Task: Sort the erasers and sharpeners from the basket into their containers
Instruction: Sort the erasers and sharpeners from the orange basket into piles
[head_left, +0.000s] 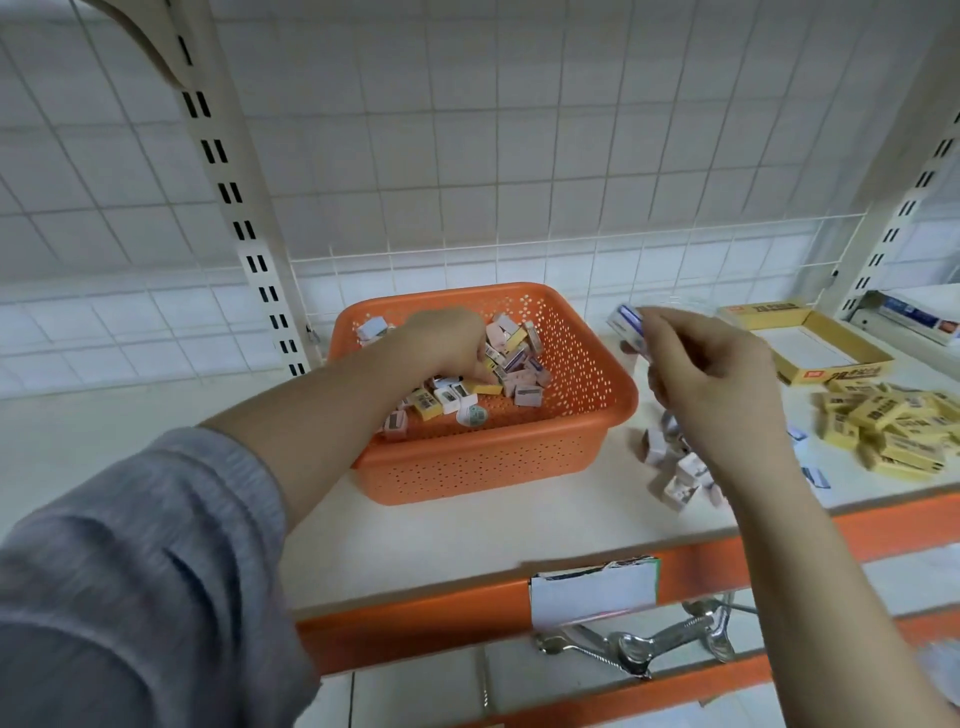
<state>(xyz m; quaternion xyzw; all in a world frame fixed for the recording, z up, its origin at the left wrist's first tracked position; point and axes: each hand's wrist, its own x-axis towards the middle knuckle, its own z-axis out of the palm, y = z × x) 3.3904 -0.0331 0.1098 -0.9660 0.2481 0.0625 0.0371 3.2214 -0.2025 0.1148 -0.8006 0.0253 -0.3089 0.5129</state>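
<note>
We're looking at a white tiled wall (467, 130) filling the top of the frame, with a white wire grid (571, 156) across it. Cream slotted posts (234, 197) rise at upper left and far right. Below, a pale shelf (493, 519) with an orange front edge (415, 618) crosses the lower middle. Light is soft and even.

shop | slotted shelf uprights (244, 223) | wire-grid back (519, 156) | price-label holder (592, 592) on shelf edge
</note>
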